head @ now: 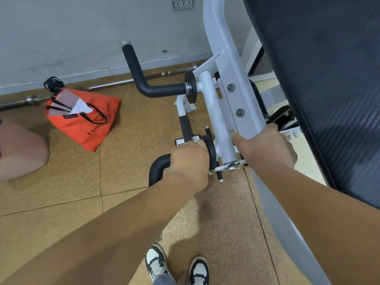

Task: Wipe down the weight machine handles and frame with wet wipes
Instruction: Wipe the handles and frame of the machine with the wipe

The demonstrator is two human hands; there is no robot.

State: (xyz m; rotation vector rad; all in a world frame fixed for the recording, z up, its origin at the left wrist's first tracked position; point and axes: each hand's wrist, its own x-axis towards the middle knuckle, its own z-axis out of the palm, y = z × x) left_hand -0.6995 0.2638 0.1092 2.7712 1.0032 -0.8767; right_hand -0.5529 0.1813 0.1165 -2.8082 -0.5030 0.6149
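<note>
At the nine o'clock edge of the view, a bare knee (20, 153) juts over the brown speckled floor tiles (72, 202). Toward ten o'clock an orange fabric tote bag (86, 120) lies on the floor, with a steel barbell (107, 82) behind it along the grey wall (61, 38). Near centre, the upper black foam-padded bent handle (164, 87) sticks out at eleven o'clock from the machine. The lower black foam-padded bent handle (158, 167) sits below it, and the left hand (189, 161) wraps it with curled fingers, right beside a black disc. A pale sliver shows under that hand; I cannot tell whether it is a wipe. At three o'clock of it, the right hand (265, 147) grips the white-painted steel frame (226, 58), thumb across the front. A dark mesh pad (320, 79) fills the two o'clock corner. Black-and-white trainers (157, 262) stand at six o'clock.
</note>
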